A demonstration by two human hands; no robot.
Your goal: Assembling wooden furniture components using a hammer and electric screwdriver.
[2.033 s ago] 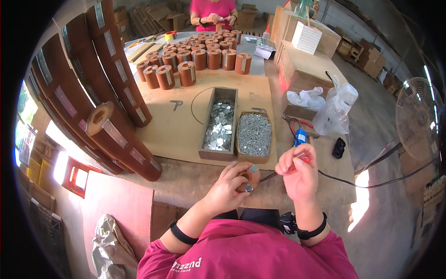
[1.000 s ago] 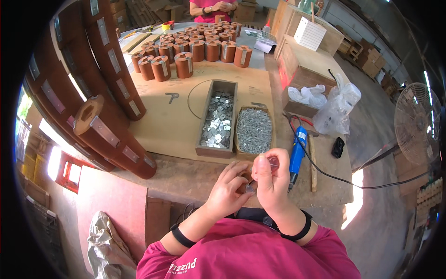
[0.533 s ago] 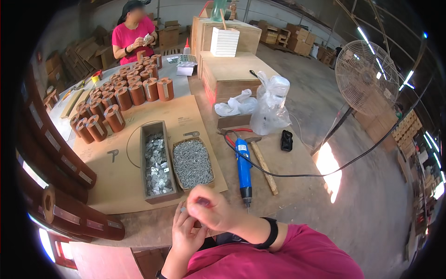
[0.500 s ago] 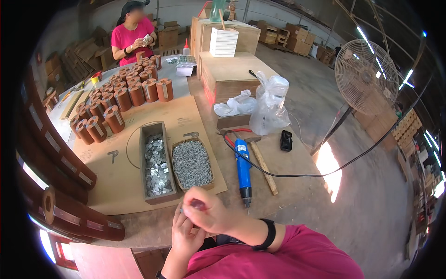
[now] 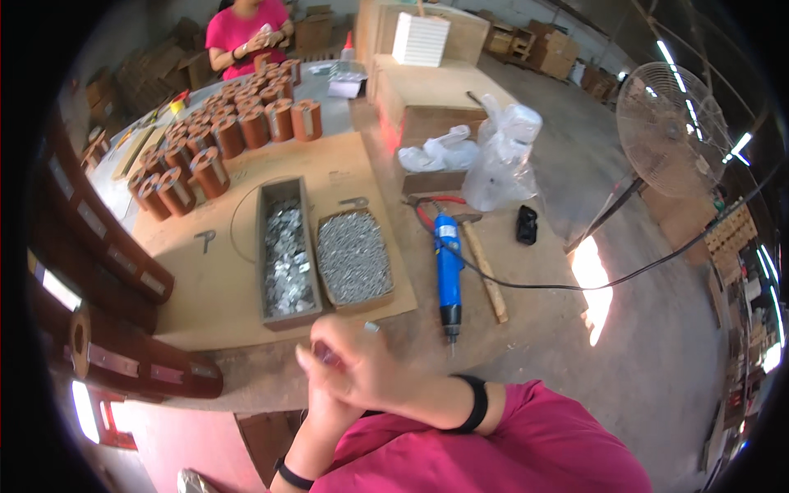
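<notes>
In front of my body, near the table's front edge, my two hands are pressed together. My right hand (image 5: 358,355) is closed around a dark red, glossy piece (image 5: 328,355); only its end shows in the fist, so its kind is unclear. Below and against it is my left hand (image 5: 329,401), with its fingers curled and mostly hidden by the right; what it grips cannot be made out. A small shiny metal bit (image 5: 371,327) shows at the right knuckles. Just beyond lie a long wooden box (image 5: 316,310) of small metal plates and a carton of screws (image 5: 355,256).
Right of the boxes lie a blue electric screwdriver (image 5: 449,271), a hammer (image 5: 486,275) and a black case (image 5: 527,225). Brown slotted cylinders (image 5: 228,135) crowd the far left; larger ones (image 5: 148,370) lie near left. A co-worker (image 5: 246,37) stands beyond. A fan (image 5: 670,123) stands right.
The view has tilted down, so the table appears higher. My right hand has turned and come down closer over my left, both still clasped together.
</notes>
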